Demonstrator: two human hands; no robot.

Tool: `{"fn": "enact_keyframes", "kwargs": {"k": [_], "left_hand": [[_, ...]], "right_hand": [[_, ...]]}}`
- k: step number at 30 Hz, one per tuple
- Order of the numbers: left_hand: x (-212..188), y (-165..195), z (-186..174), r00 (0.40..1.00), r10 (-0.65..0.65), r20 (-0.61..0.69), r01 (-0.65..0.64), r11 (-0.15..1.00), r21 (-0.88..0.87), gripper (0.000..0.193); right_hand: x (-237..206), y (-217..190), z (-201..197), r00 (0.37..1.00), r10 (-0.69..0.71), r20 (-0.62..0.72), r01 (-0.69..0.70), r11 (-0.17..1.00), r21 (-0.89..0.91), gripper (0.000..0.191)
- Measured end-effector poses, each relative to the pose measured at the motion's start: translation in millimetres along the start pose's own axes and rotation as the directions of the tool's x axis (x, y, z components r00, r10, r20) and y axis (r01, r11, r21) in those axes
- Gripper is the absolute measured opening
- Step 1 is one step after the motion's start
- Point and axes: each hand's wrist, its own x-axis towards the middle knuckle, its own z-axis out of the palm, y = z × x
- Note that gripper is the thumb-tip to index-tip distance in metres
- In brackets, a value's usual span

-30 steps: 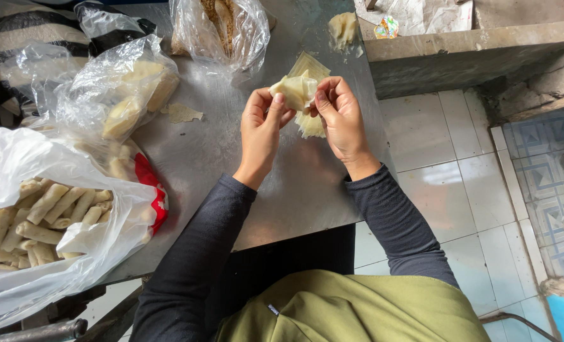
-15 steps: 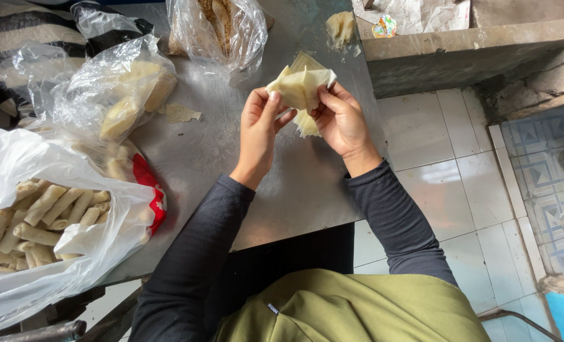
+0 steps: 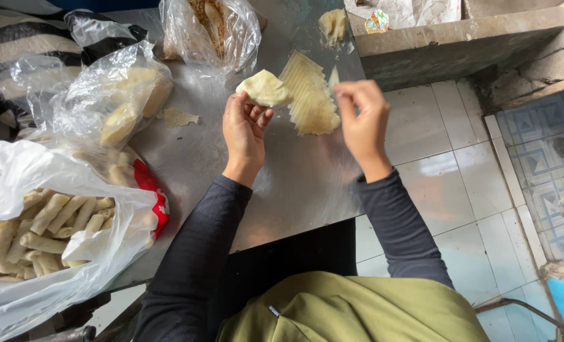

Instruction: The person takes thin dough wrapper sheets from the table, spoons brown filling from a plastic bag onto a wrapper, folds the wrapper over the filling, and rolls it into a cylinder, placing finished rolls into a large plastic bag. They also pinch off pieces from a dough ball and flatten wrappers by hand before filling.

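Centrally, just above mid-frame: left hand (image 3: 244, 130) raised over the steel table (image 3: 294, 190), fingers closed on a folded wrapper (image 3: 264, 87), a pale dough piece pinched at its lower left edge and held clear of the surface. Right of it, near but apart: right hand (image 3: 361, 120), fingers bunched narrow, pinching what looked like a thin pale sliver at the fingertips; too blurred to tell for certain. Between and slightly above the two hands: stack (image 3: 308, 95) of fanned pale wrappers lying flat on the table, its right edge just beside the right hand, the held wrapper overlapping its left corner in the view. Dark long sleeves on both arms, olive garment at the bottom centre.

Upper centre: clear bag (image 3: 209, 31) with brownish filling inside. Upper left: second clear bag (image 3: 114, 95) holding pale yellowish lumps, with a torn scrap (image 3: 177, 117) of wrapper on the table just right of it. Lower left: large white bag (image 3: 60, 221) open toward the camera, full of finished rolls (image 3: 47, 221). Top, right of centre: small dough lump (image 3: 333, 24) near the table's far edge. Right side of the frame: concrete ledge (image 3: 459, 44) above a white tiled floor (image 3: 447, 158).
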Motion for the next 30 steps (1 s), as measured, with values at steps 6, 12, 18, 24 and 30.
{"fn": "enact_keyframes", "kwargs": {"k": [6,12,18,24,30], "left_hand": [[-1.0,-1.0,0.2,1.0,0.011,0.023,-0.011,1.0,0.024,0.016],[-2.7,-0.6,1.1,0.999,0.024,0.045,-0.025,0.999,0.033,0.016],[-6.0,-0.5,5.3,0.997,0.011,0.072,-0.018,0.994,0.108,0.016],[-5.9,-5.0,7.7,0.988,0.0,0.151,-0.025,0.987,0.161,0.012],[-12.0,-13.1,9.7,0.959,-0.058,0.277,-0.021,0.962,0.274,0.015]], "right_hand": [[-33.3,-21.4,1.3,0.923,-0.308,0.229,0.379,0.824,-0.421,0.019],[-38.5,-25.1,2.3,0.907,-0.326,0.268,0.415,0.801,-0.432,0.019],[-38.9,-25.2,2.3,0.904,-0.318,0.285,0.416,0.806,-0.421,0.02],[-32.7,-34.2,-1.0,0.923,-0.285,0.259,0.362,0.871,-0.331,0.017],[-9.9,-58.3,-6.1,0.973,-0.187,0.136,0.192,0.981,-0.023,0.03]]}}
